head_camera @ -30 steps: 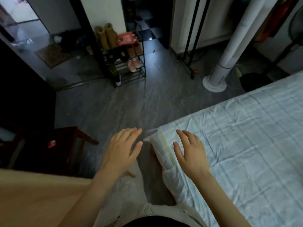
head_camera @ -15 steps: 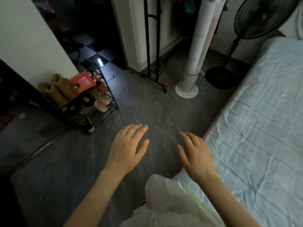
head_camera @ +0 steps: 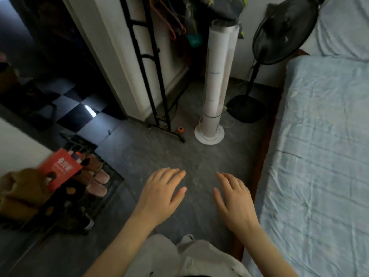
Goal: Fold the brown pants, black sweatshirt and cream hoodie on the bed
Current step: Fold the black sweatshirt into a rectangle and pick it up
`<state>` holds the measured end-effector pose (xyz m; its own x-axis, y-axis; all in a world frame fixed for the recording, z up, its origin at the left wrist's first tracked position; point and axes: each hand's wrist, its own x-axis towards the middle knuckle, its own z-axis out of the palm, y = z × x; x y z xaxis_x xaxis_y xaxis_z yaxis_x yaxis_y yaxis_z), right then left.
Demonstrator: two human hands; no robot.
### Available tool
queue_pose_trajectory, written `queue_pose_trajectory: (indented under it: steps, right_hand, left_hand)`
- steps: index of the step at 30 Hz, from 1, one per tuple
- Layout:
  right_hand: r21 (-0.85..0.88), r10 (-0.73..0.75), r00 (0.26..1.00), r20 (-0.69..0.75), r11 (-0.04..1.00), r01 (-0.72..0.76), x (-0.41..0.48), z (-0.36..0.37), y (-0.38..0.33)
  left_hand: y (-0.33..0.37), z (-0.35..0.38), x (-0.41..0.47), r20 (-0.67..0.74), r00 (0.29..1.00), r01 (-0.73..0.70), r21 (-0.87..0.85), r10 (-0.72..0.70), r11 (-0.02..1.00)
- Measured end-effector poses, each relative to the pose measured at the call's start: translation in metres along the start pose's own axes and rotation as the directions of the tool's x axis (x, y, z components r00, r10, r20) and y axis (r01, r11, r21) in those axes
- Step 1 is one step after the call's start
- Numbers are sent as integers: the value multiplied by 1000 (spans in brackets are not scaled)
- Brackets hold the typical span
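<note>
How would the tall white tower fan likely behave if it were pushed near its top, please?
The tower fan is tall and slim on a small round base, so it would probably tip rather than slide. It looks rigid, likely plastic, and probably light for its height.

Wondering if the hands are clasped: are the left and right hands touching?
Apart. The head view shows bare grey floor between the left hand and right hand.

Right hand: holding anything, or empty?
Empty and open. The right hand hovers above the floor beside the bed, fingers straight and spread, nothing between them.
</note>
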<state>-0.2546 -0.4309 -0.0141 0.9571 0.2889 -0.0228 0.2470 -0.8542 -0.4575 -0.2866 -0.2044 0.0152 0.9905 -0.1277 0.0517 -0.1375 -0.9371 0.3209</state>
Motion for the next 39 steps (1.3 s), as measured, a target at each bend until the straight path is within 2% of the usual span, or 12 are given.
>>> queue_pose_trajectory:
  steps: [6,13,17,22,27,31,36,39]
  right_hand:
    - [60,215,962,-169,976,-207,76,-34,34]
    - [130,480,841,-249,877,-462,169,-31,102]
    - [165,616,718,-324,784,-598,235,-57,131]
    - [202,719,532,-447,660,-723,290,-113,169]
    - [266,796,344,-498,518,-813,318,-144,220]
    - [299,831,253,-495,436,-849,333,-149,264]
    - [370,853,167,-495,381,-847,352,-159,327]
    - [416,856,115,-504,358,-836,363,-177,364]
  left_hand:
    - [2,-1,151,-2,971,-238,-22,238,971]
    - [19,49,323,151,859,-480,-93,489,872]
    - [40,57,439,208,754,-609,-135,623,782]
    - [100,54,575,161,607,-746,-221,778,628]
    - [168,81,659,123,456,-833,-290,881,472]
    - [210,120,688,165,387,-843,-337,907,420]
    - [266,156,722,290,283,-856,-353,914,377]
    - [306,165,753,277,232,-871,-368,932,326]
